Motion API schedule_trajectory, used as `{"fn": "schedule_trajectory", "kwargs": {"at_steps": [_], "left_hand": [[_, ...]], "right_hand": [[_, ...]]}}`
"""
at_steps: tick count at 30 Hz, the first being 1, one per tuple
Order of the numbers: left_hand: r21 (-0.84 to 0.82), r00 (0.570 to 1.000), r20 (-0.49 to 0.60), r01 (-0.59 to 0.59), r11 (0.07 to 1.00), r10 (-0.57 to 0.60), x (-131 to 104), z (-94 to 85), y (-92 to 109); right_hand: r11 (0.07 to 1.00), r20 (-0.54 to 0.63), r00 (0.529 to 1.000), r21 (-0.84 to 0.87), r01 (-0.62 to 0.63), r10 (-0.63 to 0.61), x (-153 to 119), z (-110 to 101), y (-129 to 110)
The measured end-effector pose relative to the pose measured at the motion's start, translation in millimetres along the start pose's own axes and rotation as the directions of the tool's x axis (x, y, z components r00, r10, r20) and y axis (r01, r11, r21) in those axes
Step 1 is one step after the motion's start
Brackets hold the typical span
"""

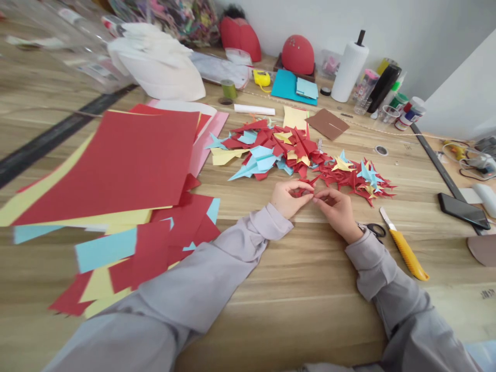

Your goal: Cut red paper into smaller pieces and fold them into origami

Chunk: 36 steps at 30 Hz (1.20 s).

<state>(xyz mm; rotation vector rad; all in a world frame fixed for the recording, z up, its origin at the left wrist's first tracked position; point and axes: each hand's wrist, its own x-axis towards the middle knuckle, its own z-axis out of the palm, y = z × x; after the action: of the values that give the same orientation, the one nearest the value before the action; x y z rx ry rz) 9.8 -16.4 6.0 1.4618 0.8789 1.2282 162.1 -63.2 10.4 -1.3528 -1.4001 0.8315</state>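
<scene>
My left hand [290, 199] and my right hand [336, 211] meet over the table, fingertips pinching a small piece of folded red paper [311, 182]. Most of that piece is hidden by the fingers, with one pointed red end sticking up behind them. Just beyond lies a heap of folded paper planes [260, 159] in red, blue and yellow. To its right, behind my right hand, spreads a pile of small pointed paper figures [368, 175], mostly red. Black scissors [376, 230] lie partly under my right cuff, beside a yellow utility knife [408, 254] with its blade out.
Large red sheets [151, 155] and cut paper strips [106, 249] cover the left side. At the back stand a white paper roll [350, 72], a yellow tape measure [262, 78], bottles [411, 112] and a red dome-shaped object [298, 54]. A phone [463, 211] lies far right.
</scene>
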Motion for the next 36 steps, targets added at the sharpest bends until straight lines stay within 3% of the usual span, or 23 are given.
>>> {"fn": "schedule_trajectory", "kwargs": {"at_steps": [5,10,18,27,36], "left_hand": [[-0.025,1.000,-0.004,0.003,1.000,-0.003,-0.3,0.4,-0.3],[-0.038,1.000,-0.018,0.023,0.999,-0.024,0.0,1.0,0.8],[-0.029,0.999,-0.022,0.029,0.999,-0.030,0.0,1.7,1.8],[-0.046,0.999,-0.023,0.039,0.998,-0.041,1.1,0.7,-2.1],[-0.075,0.997,-0.033,0.065,0.995,-0.067,1.3,1.7,-2.0]], "right_hand": [[0.982,0.024,0.991,0.137,-0.134,0.132,2.5,-1.8,-1.8],[0.973,0.048,0.987,0.168,-0.161,0.155,3.0,-1.8,-3.7],[0.985,0.076,0.993,0.145,-0.096,0.085,2.5,-3.0,-0.5],[0.997,0.044,0.996,0.025,0.072,-0.073,-4.4,1.5,1.1],[0.996,0.035,0.996,-0.042,0.080,-0.079,-4.1,1.0,3.1]]}}
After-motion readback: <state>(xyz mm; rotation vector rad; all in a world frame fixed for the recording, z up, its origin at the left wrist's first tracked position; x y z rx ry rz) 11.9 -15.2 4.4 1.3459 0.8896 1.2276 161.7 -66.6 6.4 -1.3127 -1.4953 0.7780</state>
